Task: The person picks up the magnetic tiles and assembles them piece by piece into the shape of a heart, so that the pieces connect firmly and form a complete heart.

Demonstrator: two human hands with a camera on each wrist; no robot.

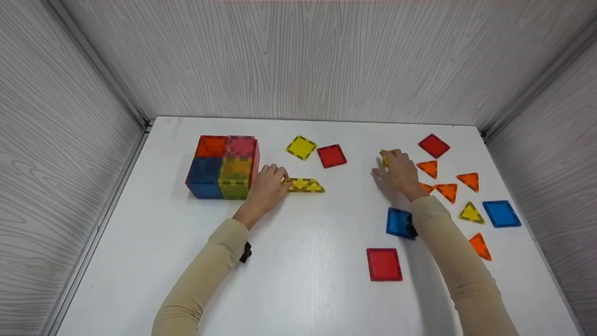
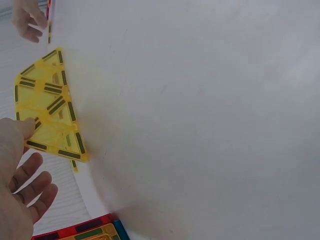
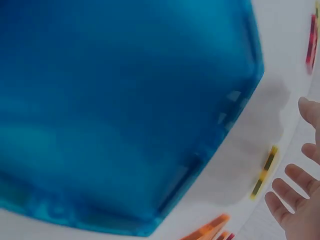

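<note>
My left hand (image 1: 268, 189) pinches the left end of a flat strip of joined yellow triangular tiles (image 1: 305, 185). In the left wrist view the thumb of this hand (image 2: 15, 170) lies on the strip (image 2: 47, 107), the other fingers bent below it. At the back right, my right hand (image 1: 400, 173) is over a small yellow tile (image 1: 385, 158), partly hidden in the head view. The right wrist view has that hand (image 3: 302, 200) with fingers spread beside the yellow tile (image 3: 264, 172), not touching it. A blue square tile (image 3: 120, 110) fills much of this view.
A multicoloured tile block (image 1: 205, 175) stands left of my left hand. Yellow (image 1: 301, 147) and red (image 1: 331, 156) squares lie behind the strip. Several orange triangles (image 1: 447, 192) and other tiles lie right. A blue square (image 1: 399, 222) is by the right wrist, a red one (image 1: 384, 264) nearer.
</note>
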